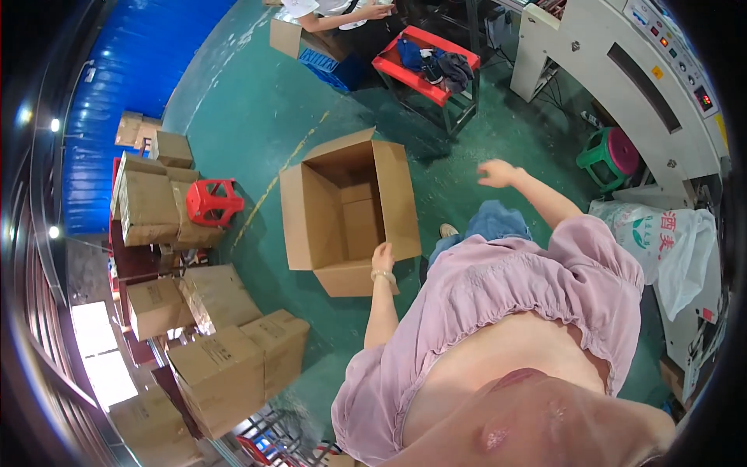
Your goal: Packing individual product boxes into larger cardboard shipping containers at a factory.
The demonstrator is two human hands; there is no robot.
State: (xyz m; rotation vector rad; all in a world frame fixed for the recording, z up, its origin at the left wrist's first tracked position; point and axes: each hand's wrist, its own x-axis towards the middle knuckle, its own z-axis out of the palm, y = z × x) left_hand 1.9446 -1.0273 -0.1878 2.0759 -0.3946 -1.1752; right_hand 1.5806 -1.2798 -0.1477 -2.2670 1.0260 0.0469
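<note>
A large cardboard box stands on the green floor in front of me with its top flaps folded outward. I can see down to its brown bottom. My left hand, with a bracelet at the wrist, is closed on the box's near edge, by the corner between two flaps. Part of that grip is hidden behind the fingers. Off to the right of the box, my right hand is held out in the air above the floor, its fingers loosely apart and nothing in them.
Stacked cartons and a red stool line the left. Ahead are a red-topped cart with cloths, a blue crate and another person. A grey machine, green stool and white bag stand at right.
</note>
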